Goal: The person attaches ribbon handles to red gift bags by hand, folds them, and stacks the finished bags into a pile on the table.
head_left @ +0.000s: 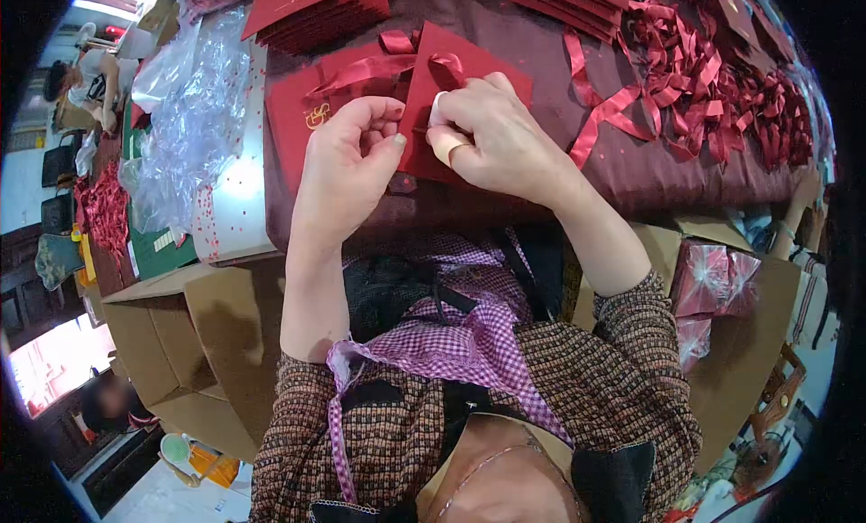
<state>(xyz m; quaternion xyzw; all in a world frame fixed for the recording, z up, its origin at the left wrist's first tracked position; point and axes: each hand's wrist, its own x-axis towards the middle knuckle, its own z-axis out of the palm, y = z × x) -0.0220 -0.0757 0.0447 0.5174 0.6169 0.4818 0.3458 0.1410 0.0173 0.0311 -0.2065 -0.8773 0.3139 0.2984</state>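
A red paper piece with a ribbon [431, 63], looking like a flat gift bag, stands tilted between my hands. My right hand [505, 139] is closed on it, with a white cover on one finger and a tan one on another. My left hand [347, 166] is closed at its left edge, fingers curled toward the thumb; what they pinch, if anything, is hidden. Under and beside my left hand lies another red paper piece [302, 130] with a gold emblem, a red ribbon [365, 72] running across it.
Stacks of red paper pieces [316, 13] lie at the back. Loose red ribbons [695, 90] are heaped at the right on the dark red cloth [532, 221]. Clear plastic [194, 117] lies left. Cardboard boxes [225, 342] flank me; one holds wrapped red packs [713, 279]. Other people sit nearby.
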